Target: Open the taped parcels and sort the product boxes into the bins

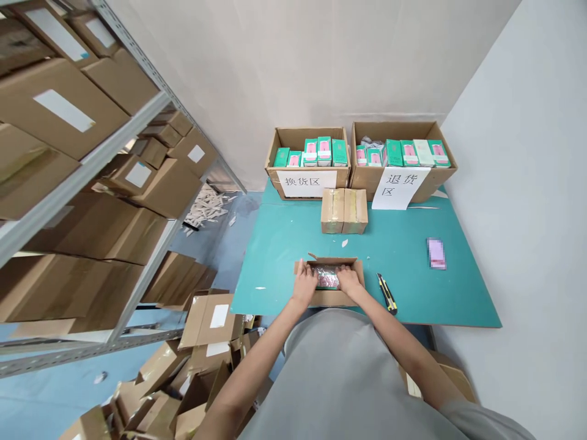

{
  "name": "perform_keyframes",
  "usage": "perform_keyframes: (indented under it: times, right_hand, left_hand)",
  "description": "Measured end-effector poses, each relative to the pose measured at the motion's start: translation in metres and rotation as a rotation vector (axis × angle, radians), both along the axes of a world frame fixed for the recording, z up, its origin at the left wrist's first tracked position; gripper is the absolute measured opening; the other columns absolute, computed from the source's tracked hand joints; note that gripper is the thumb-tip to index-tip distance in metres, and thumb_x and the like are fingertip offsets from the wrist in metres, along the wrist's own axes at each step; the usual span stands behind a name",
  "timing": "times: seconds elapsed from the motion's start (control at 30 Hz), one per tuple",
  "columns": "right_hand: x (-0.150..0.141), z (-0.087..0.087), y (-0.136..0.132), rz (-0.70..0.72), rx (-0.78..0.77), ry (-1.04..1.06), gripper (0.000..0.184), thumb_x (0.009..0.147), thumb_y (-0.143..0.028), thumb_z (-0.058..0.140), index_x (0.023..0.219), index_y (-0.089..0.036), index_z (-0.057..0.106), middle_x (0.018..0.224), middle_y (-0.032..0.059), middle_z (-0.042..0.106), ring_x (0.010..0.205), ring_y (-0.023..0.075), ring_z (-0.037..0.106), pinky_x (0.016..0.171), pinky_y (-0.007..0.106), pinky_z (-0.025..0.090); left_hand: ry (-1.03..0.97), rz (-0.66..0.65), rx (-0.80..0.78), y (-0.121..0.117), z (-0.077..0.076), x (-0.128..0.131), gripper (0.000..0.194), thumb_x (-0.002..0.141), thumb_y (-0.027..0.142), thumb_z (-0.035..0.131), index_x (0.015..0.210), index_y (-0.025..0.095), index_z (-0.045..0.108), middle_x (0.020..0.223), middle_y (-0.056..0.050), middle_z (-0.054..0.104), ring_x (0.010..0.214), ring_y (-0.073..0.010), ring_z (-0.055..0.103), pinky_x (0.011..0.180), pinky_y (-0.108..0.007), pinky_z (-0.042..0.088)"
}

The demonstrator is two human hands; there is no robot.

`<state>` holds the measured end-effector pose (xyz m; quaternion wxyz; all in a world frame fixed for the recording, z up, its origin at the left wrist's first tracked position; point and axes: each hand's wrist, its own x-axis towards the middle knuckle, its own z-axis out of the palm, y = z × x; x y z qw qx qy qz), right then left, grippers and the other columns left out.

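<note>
An open small cardboard box (331, 297) sits at the near edge of the green table (403, 287). Inside it lies a bubble-wrapped item (326, 278) with pink showing through. My left hand (303, 282) rests on the box's left side, fingers reaching over the rim onto the wrap. My right hand (348, 281) lies on the wrap's right part, fingers curled down into the box. Whether either hand grips the wrap is hard to make out.
A yellow-black utility knife (386, 294) lies right of the box. A sealed taped box (343, 210) stands mid-table, and a phone (436, 253) lies to the right. Two labelled cartons (306, 177) (403, 177) of green and pink packs stand at the back. Shelving (92, 159) with cartons stands left; flattened boxes (202, 354) litter the floor.
</note>
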<state>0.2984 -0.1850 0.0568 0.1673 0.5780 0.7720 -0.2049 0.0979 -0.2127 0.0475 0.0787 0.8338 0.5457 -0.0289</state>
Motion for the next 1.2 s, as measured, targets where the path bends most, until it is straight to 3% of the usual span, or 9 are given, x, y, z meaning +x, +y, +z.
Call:
perform_keyframes:
  times: [0.1, 0.27, 0.37, 0.43, 0.5, 0.7, 0.87, 1.03, 1.2]
  right_hand:
    - [0.002, 0.003, -0.002, 0.01, 0.017, -0.002, 0.033, 0.102, -0.004, 0.064, 0.13, -0.011, 0.08, 0.14, 0.0249, 0.074, 0.132, 0.0315, 0.072, 0.1, 0.033, 0.06]
    - [0.01, 0.014, -0.005, -0.001, 0.04, 0.019, 0.038, 0.11, -0.005, 0.047, 0.126, -0.014, 0.08, 0.134, 0.0208, 0.076, 0.124, 0.0281, 0.075, 0.094, 0.031, 0.058]
    - [0.013, 0.026, -0.008, -0.016, 0.08, 0.082, 0.033, 0.113, -0.014, 0.049, 0.128, -0.02, 0.079, 0.133, 0.0151, 0.076, 0.123, 0.0249, 0.074, 0.091, 0.028, 0.056]
    - [0.014, 0.037, -0.01, -0.037, 0.14, 0.171, 0.028, 0.114, -0.019, 0.053, 0.126, -0.021, 0.078, 0.132, 0.0119, 0.076, 0.122, 0.0238, 0.074, 0.09, 0.027, 0.054]
    - [0.015, 0.051, -0.01, -0.078, 0.21, 0.271, 0.024, 0.113, -0.021, 0.057, 0.124, -0.022, 0.078, 0.129, 0.0097, 0.076, 0.119, 0.0233, 0.073, 0.088, 0.027, 0.053]
    - [0.014, 0.097, 0.019, -0.162, 0.461, 0.553, 0.024, 0.11, -0.022, 0.06, 0.121, -0.025, 0.081, 0.123, 0.0075, 0.076, 0.107, 0.0222, 0.073, 0.081, 0.027, 0.051]
    - [0.0, 0.116, 0.052, -0.125, 0.578, 0.691, 0.03, 0.112, -0.023, 0.055, 0.125, -0.025, 0.082, 0.131, 0.0077, 0.073, 0.101, 0.0207, 0.072, 0.086, 0.028, 0.054]
    - [-0.019, 0.106, 0.068, -0.076, 0.466, 0.605, 0.039, 0.113, -0.021, 0.049, 0.14, -0.024, 0.077, 0.142, 0.0111, 0.069, 0.115, 0.0234, 0.073, 0.099, 0.03, 0.057]
    - [-0.01, 0.078, 0.063, -0.128, 0.302, 0.389, 0.054, 0.111, -0.019, 0.049, 0.163, -0.022, 0.06, 0.171, 0.0172, 0.051, 0.13, 0.0305, 0.071, 0.103, 0.037, 0.061]
  left_hand:
    - [-0.017, 0.045, -0.051, 0.007, -0.004, 0.007, 0.054, 0.088, -0.001, 0.059, 0.14, 0.007, 0.071, 0.139, -0.031, 0.074, 0.147, -0.0397, 0.065, 0.136, -0.065, 0.03]
    - [-0.056, 0.047, -0.081, 0.018, 0.002, 0.006, 0.062, 0.086, 0.016, 0.081, 0.147, 0.012, 0.068, 0.141, -0.027, 0.074, 0.144, -0.0428, 0.063, 0.135, -0.064, 0.031]
    - [-0.137, 0.008, -0.049, 0.02, 0.013, 0.005, 0.045, 0.093, 0.024, 0.08, 0.137, 0.018, 0.073, 0.138, -0.02, 0.077, 0.138, -0.0399, 0.066, 0.137, -0.066, 0.024]
    - [-0.21, 0.005, -0.041, 0.022, 0.022, 0.005, 0.023, 0.101, 0.02, 0.069, 0.123, 0.022, 0.078, 0.125, -0.014, 0.081, 0.128, -0.0345, 0.071, 0.139, -0.065, 0.023]
    - [-0.29, 0.026, -0.014, 0.024, 0.033, 0.006, 0.023, 0.107, 0.016, 0.057, 0.112, 0.023, 0.078, 0.111, -0.01, 0.082, 0.116, -0.0294, 0.075, 0.139, -0.061, 0.025]
    - [-0.507, 0.08, 0.187, 0.048, 0.08, 0.006, 0.045, 0.104, 0.03, 0.069, 0.149, 0.024, 0.067, 0.134, -0.013, 0.073, 0.122, -0.0304, 0.07, 0.119, -0.052, 0.05]
    - [-0.52, 0.12, 0.283, 0.079, 0.11, 0.008, 0.042, 0.106, 0.028, 0.066, 0.147, 0.025, 0.071, 0.133, -0.013, 0.071, 0.11, -0.0279, 0.071, 0.097, -0.041, 0.056]
    - [-0.443, 0.241, 0.268, 0.104, 0.1, 0.012, 0.034, 0.108, 0.013, 0.052, 0.121, 0.023, 0.082, 0.119, -0.012, 0.075, 0.107, -0.0268, 0.073, 0.093, -0.038, 0.056]
    - [-0.471, 0.302, 0.135, 0.095, 0.077, 0.012, 0.046, 0.106, 0.014, 0.052, 0.147, 0.021, 0.072, 0.134, -0.014, 0.074, 0.111, -0.0283, 0.075, 0.092, -0.037, 0.06]
